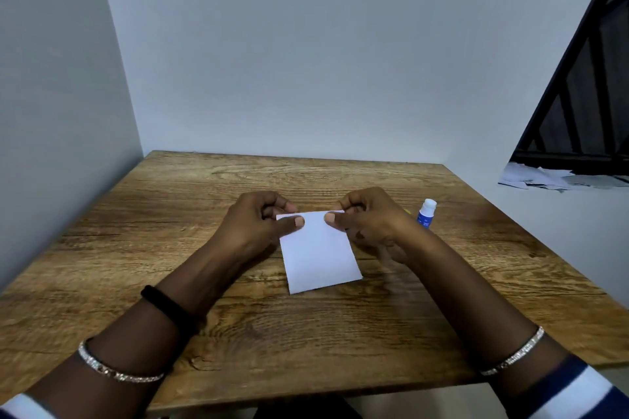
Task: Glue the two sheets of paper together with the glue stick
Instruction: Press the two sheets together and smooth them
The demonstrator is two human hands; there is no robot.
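Observation:
A small white paper [320,255] lies in the middle of the wooden table [170,231], its far edge lifted a little. My left hand [253,219] pinches its far left corner between thumb and fingers. My right hand [366,218] pinches the far right corner the same way. I see only one white rectangle; whether a second sheet lies under it I cannot tell. The glue stick [426,214], blue with a white cap, stands upright on the table just right of my right hand, untouched.
Walls close in the table at the back and left. A dark window frame [585,105] with scattered paper scraps [544,178] on its sill is at the right. The table's near edge runs below my forearms.

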